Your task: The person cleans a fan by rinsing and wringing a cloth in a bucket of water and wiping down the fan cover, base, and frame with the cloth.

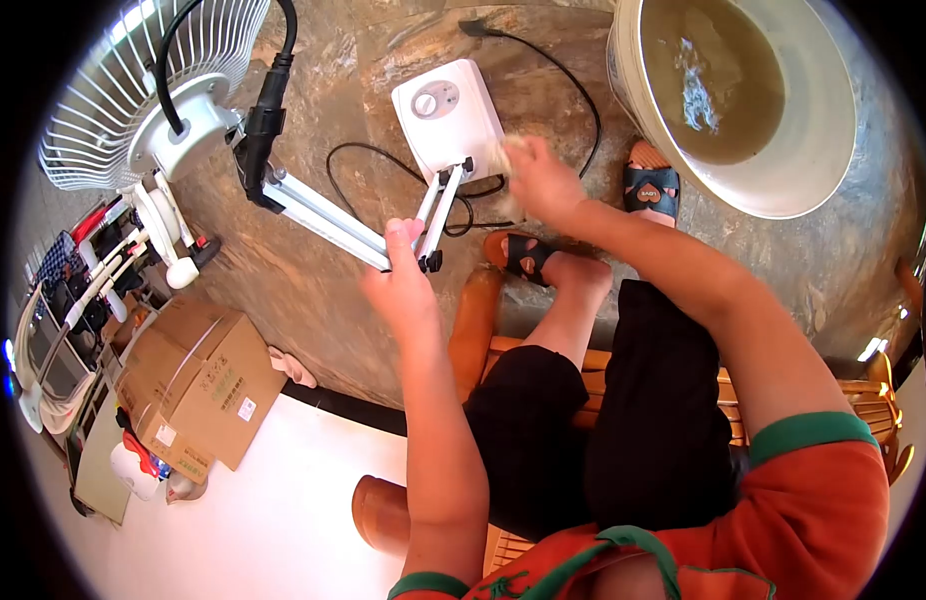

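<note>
My left hand (pixel 401 290) is closed round the white folding arm (pixel 328 222) near its elbow joint, thumb on top. This arm links a white base box with a dial (pixel 448 115) to a round head with a white wire cage (pixel 153 95). A black joint piece (pixel 263 135) and a black cable sit between arm and head. Beside the box's right edge, my right hand (pixel 543 180) is closed on a pale cloth (pixel 508 160), both somewhat blurred. The cloth is against or very near the box's side; exact contact cannot be made out.
A white bucket (pixel 823 150) of murky water stands at the upper right. A black power cord with plug (pixel 478 28) loops over the brown floor around the box. A cardboard box (pixel 203 385) lies at the left. My sandalled feet (pixel 528 255) are close by.
</note>
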Demonstrator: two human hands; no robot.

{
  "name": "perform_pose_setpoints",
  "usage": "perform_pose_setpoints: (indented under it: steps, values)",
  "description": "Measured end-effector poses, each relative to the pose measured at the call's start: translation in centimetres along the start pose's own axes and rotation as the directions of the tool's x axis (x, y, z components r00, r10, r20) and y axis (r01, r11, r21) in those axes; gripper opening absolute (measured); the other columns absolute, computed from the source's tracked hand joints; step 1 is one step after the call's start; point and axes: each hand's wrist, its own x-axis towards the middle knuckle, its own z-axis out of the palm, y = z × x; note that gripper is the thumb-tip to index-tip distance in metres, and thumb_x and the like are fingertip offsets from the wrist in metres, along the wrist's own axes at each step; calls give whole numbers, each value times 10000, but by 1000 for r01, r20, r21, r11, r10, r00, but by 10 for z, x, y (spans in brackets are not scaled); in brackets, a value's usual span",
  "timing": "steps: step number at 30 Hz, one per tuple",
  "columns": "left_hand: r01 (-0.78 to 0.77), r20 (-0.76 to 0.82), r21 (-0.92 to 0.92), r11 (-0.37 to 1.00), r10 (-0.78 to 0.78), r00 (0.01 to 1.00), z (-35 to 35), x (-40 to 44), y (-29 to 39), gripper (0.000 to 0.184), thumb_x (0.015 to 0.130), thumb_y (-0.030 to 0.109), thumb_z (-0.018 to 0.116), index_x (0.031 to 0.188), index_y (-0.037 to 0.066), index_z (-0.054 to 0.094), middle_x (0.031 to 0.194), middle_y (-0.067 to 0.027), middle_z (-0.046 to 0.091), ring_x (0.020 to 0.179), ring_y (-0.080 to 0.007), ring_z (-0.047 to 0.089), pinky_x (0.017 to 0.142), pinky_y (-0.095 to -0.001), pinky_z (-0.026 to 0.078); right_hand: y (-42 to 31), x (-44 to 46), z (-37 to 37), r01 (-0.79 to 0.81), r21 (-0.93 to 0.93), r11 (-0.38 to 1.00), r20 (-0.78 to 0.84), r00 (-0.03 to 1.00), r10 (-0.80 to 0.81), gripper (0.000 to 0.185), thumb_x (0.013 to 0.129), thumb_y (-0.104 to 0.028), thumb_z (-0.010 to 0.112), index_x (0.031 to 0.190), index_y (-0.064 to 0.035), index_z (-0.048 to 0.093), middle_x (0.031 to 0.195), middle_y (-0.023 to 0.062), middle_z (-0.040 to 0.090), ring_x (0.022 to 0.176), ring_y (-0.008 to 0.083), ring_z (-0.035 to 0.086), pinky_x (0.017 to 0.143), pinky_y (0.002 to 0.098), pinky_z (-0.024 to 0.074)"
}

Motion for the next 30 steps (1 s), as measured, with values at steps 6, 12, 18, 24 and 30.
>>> perform_pose_setpoints:
  steps: [6, 12, 18, 24, 30]
  values:
    - [41, 5, -86, 995, -41, 999, 6, -3, 0, 379, 928, 296, 529, 1006, -67, 607, 936, -116, 653, 849, -161, 588, 763, -285, 447, -1, 35, 20, -4, -354, 935, -20, 1000, -3, 577, 809, -113, 536, 1357, -147, 358, 1373, 173, 335, 1047, 353, 521, 817, 486, 465]
    - [88, -8, -103, 991, -89, 996, 6, 0, -1, 368, 926, 298, 528, 991, -53, 615, 938, -106, 655, 833, -153, 571, 749, -287, 436, 21, 3, 37, -163, 10, 987, 186, 970, 159, 592, 822, -96, 494, 1379, -49, 297, 1342, 229, 378, 1070, 370, 518, 894, 459, 434]
    - [63, -5, -29, 998, -63, 998, 5, 0, -2, 393, 928, 316, 516, 976, -62, 612, 944, -133, 657, 841, -172, 593, 726, -279, 448, 34, 56, 42, -88, 359, 929, -45, 993, 112, 508, 823, -150, 455, 1308, -16, 385, 1216, 243, 492, 1096, 385, 502, 934, 437, 412]
    - [78, -6, 5, 997, -78, 997, 7, -2, 0, 400, 928, 324, 512, 953, -57, 634, 944, -124, 661, 858, -173, 585, 759, -296, 447, -5, 133, -21, -81, 67, 994, -77, 993, 86, 486, 848, -150, 437, 1324, -62, 395, 1323, 164, 428, 1101, 368, 508, 933, 432, 422]
    - [47, 8, -28, 998, -47, 999, 6, 0, -2, 397, 930, 315, 511, 950, -61, 637, 920, -109, 661, 838, -159, 582, 735, -293, 447, -11, 106, -8, 14, -278, 960, -82, 996, -39, 531, 824, -106, 488, 1342, -89, 376, 1333, 201, 397, 967, 347, 566, 769, 468, 501]
